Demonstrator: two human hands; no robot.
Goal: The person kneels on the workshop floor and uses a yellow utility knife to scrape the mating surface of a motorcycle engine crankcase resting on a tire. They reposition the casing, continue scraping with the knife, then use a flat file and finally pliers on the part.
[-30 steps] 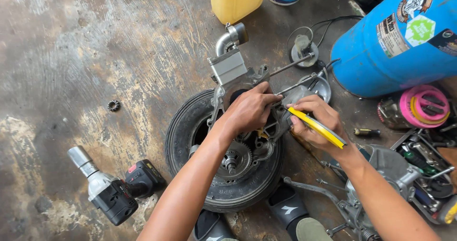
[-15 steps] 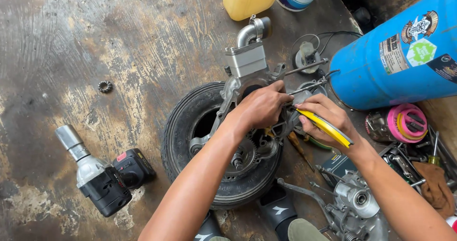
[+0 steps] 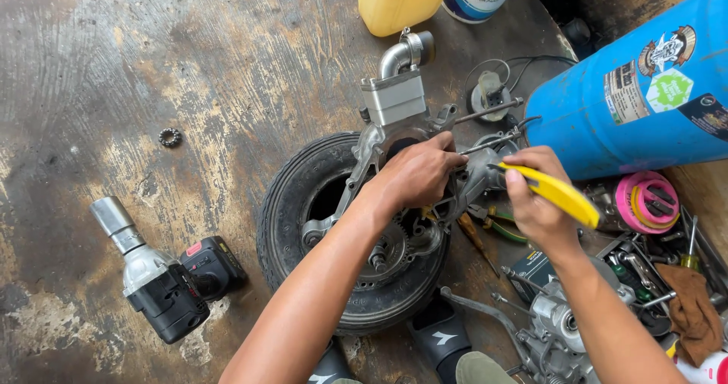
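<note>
Hands at work on a small engine assembly (image 3: 425,172) laid over a black tyre (image 3: 299,202) on the stained workshop floor (image 3: 152,65). From my remote seat I see my left hand (image 3: 417,175) curled down onto the grey metal casing near the middle of the floor, fingers bent and pressing on the part; whether they close around anything I cannot tell. My right hand (image 3: 535,202) is wrapped tight around the yellow handle of a tool (image 3: 557,194), its tip aimed at the casing just beside the left fingers. A silver box with a bent chrome pipe (image 3: 398,81) stands at the assembly's far end.

Toward the floor's left edge lies a cordless impact wrench (image 3: 163,278), black and grey, well apart from the tyre, with a small toothed ring (image 3: 170,137) farther up. A blue gas cylinder (image 3: 644,88) lies along the right edge, a pink tape roll (image 3: 644,202) just below it, and loose hand tools and a brown rag (image 3: 694,308) crowd the near right corner. A yellow jerrycan (image 3: 402,1) stands at the far edge. Another engine part (image 3: 557,323) sits near my right forearm, and dark sandals (image 3: 440,335) show at the near edge.
</note>
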